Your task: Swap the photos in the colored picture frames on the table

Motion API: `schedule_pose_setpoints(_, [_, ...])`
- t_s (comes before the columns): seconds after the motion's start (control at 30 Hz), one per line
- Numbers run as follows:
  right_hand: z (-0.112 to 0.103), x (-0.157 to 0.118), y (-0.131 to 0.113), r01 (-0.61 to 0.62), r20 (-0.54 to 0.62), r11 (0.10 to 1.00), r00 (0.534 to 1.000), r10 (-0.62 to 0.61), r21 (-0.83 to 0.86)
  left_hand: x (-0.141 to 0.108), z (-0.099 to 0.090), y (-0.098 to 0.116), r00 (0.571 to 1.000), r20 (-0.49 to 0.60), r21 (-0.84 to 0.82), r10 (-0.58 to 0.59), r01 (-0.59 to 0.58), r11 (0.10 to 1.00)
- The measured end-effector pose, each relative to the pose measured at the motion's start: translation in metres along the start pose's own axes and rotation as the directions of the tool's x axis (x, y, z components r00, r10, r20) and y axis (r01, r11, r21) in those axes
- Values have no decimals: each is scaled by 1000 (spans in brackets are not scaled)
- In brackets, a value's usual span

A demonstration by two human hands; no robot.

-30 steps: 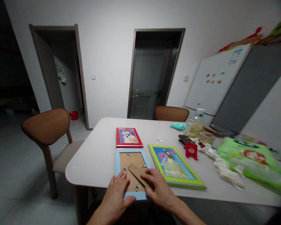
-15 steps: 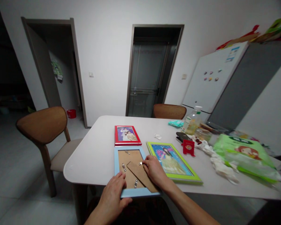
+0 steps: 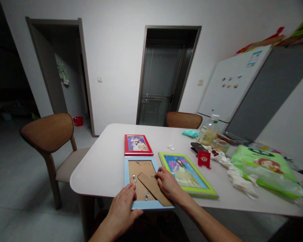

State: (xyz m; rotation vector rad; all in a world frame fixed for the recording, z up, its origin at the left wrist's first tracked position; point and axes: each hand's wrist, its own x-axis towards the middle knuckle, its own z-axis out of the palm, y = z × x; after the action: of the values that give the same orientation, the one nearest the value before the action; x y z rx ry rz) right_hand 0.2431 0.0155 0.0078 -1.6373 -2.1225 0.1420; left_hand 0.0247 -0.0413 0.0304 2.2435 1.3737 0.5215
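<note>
A light blue picture frame (image 3: pixel 127 174) lies face down at the table's near edge. Its brown backing board (image 3: pixel 143 168) shows, with a stand leg (image 3: pixel 154 188) slanting across it. Several small metal clips sit around the board, among them a left clip (image 3: pixel 134 178) and a bottom clip (image 3: pixel 146 195). My left hand (image 3: pixel 123 203) grips the frame's lower left corner, fingers on top and thumb along the near edge. My right hand (image 3: pixel 168 181) is closed at the right clip (image 3: pixel 153 176), thumb and forefinger on its outer end; the fingers partly hide it.
Beyond the blue frame lies a red picture frame (image 3: pixel 126 146); a green picture frame (image 3: pixel 192 193) lies to the right. Farther right are a red stand (image 3: pixel 204 159), a black phone-like object (image 3: pixel 197 147), a bottle (image 3: pixel 209 129), crumpled tissues (image 3: pixel 238 179) and a green tissue pack (image 3: pixel 265 168).
The right clip has turned slightly under my right fingers and now points more sideways. My left hand stays on the frame's corner. The whole view has shifted a little.
</note>
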Motion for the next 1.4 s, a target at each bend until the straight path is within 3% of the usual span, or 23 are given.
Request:
schedule_pose_setpoints(0.2, [-9, -22, -24, 127, -61, 992, 990, -127, -13, 0, 1, -3, 1000, 6, -11, 4, -4, 1000])
schedule_pose_setpoints(0.3, [-16, -36, -46, 292, 28, 952, 955, -296, 89, 1, 5, -10, 999, -25, -22, 29, -30, 999])
schedule_pose_setpoints(0.4, [-22, -44, -59, 349, 95, 925, 926, -365, 148, 1, 7, -15, 999, -31, -29, 41, -42, 999])
schedule_pose_setpoints(0.7, [-22, -41, -57, 340, 93, 923, 928, -360, 180, 1, 3, -12, 999, -29, -58, 43, -45, 997])
schedule_pose_setpoints(0.9, [0, -7, -59, 271, 34, 949, 960, -280, 162, 1, 4, -14, 999, -26, -60, 40, -42, 997])
schedule_pose_setpoints(1.03, [13, 13, -67, 258, 74, 965, 962, -261, 52, 2, 6, -16, 998, -27, -44, 52, -53, 998])
schedule_pose_setpoints(1.2, [15, 14, -75, 297, 124, 954, 945, -301, 50, 1, 6, -17, 997, -46, -61, 65, -68, 996])
schedule_pose_setpoints(1.4, [19, 19, -70, 298, 100, 948, 946, -309, 116, 1, 7, -18, 997, -44, -79, 62, -65, 995])
